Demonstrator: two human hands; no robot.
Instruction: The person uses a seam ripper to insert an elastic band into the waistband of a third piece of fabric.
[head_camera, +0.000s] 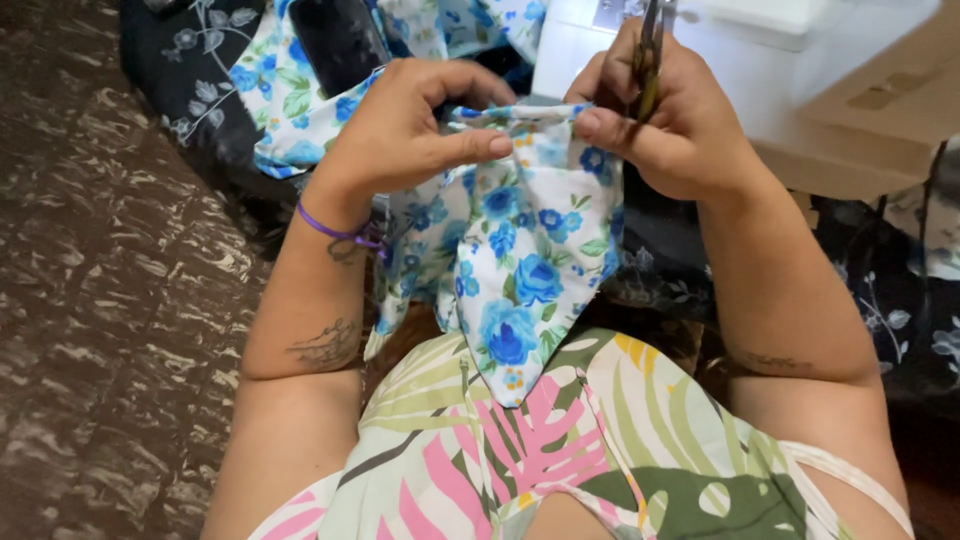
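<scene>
A white cloth piece printed with blue flowers (520, 260) hangs down from both hands over my lap. My left hand (410, 125) pinches its upper edge between thumb and forefinger. My right hand (665, 110) grips the same edge from the right and also holds a pair of small metal scissors (648, 60), blades pointing up. The two hands are a few centimetres apart on the folded top edge. A purple band circles my left wrist.
A white sewing machine (760, 60) stands just behind my right hand. More blue-flowered cloth (300, 110) and dark floral fabric (190, 60) lie at the back left. A dark phone (335, 40) rests on that cloth. Brown patterned surface (110, 300) spreads on the left.
</scene>
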